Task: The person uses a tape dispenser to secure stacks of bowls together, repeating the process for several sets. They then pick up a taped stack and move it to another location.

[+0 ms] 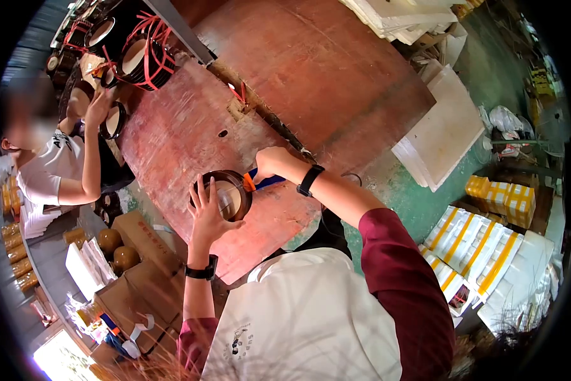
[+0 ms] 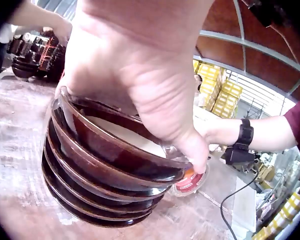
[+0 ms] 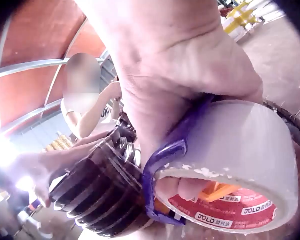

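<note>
1. Bowls point(image 1: 227, 193): a stack of brown glazed bowls with pale insides, standing on a worn red table point(image 1: 171, 140), near its edge closest to the wearer.
2. Left hand point(image 1: 210, 213) lies on top of the stack, fingers spread and mostly straight, pressing down on the top rim. Left wrist view shows the thumb hooked over the near rim of the stack point(image 2: 105, 165), five or so bowls nested.
3. Right hand point(image 1: 271, 162) sits at 2 o'clock from the stack, fingers curled round a tape dispenser point(image 1: 260, 181) with a blue handle and orange part, held against the side of the bowls.
4. Right wrist view: tape roll point(image 3: 235, 165) is pale, with a red inner label; blue frame point(image 3: 162, 165) runs round it, fingers wrapped through. The stack point(image 3: 102, 192) is right beside the roll, touching or nearly so; cannot tell which.
5. Both hands wear black wrist straps point(image 1: 309, 180).
6. At 10 o'clock on the table, another person point(image 1: 63, 165) in a white shirt reaches a hand up to more bowls point(image 1: 115, 120).
7. At 11 o'clock, bowl stacks bound with red strapping point(image 1: 147, 58).
8. Cardboard boxes point(image 1: 139, 254) at 8 o'clock, below the table edge.
9. White sheets point(image 1: 444, 133) at 2 o'clock; yellow-banded packs point(image 1: 476, 247) on the floor at 4 o'clock.
</note>
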Demonstrator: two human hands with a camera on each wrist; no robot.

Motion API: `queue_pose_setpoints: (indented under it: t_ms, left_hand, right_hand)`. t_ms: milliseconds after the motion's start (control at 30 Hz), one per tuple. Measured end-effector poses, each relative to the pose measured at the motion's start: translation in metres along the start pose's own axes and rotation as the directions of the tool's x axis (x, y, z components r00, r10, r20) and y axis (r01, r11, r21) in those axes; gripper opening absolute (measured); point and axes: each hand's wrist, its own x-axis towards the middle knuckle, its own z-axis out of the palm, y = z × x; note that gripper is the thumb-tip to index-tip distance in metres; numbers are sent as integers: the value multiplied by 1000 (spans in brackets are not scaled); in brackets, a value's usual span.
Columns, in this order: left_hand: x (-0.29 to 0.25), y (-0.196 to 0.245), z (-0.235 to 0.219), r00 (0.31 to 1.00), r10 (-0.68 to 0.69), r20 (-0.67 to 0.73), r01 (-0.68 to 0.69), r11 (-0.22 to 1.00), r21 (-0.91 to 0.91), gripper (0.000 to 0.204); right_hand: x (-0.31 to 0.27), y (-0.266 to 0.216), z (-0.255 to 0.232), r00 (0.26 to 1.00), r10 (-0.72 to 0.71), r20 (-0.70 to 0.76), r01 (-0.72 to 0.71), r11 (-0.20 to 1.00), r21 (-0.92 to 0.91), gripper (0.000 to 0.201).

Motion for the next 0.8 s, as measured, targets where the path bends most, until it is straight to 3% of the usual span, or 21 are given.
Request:
queue_pose_setpoints:
  t_ms: [167,300,500,600,633,733,800]
  left_hand:
    - [-1,-1,2,999,25,-39,-23,999,34,141]
    - [-4,1,2,998,25,-49,-24,999,25,139]
    - [-7,-4,8,993,69,-97,-66,997,31,137]
    - [-6,-5,10,992,79,-99,-77,997,24,137]
    - [-8,-7,11,993,77,-94,-75,997,22,137]
    - [-8,-9,12,994,69,-88,-67,997,25,136]
    - [-9,-11,11,995,70,-78,-68,997,32,137]
  right_hand:
    - [-11,-6,1,996,-36,-80,37,999,14,49]
    - [-19,-19,-4,995,68,-73,-68,998,5,47]
    - [-17,-20,8,986,112,-125,-108,993,38,47]
    - [-3,-15,35,969,76,-233,-84,996,-22,47]
    - [-5,-8,40,982,-26,-185,33,999,37,59]
    - [-13,4,38,985,-46,-168,68,990,127,61]
    - [-20,10,33,982,-55,-181,58,998,11,66]
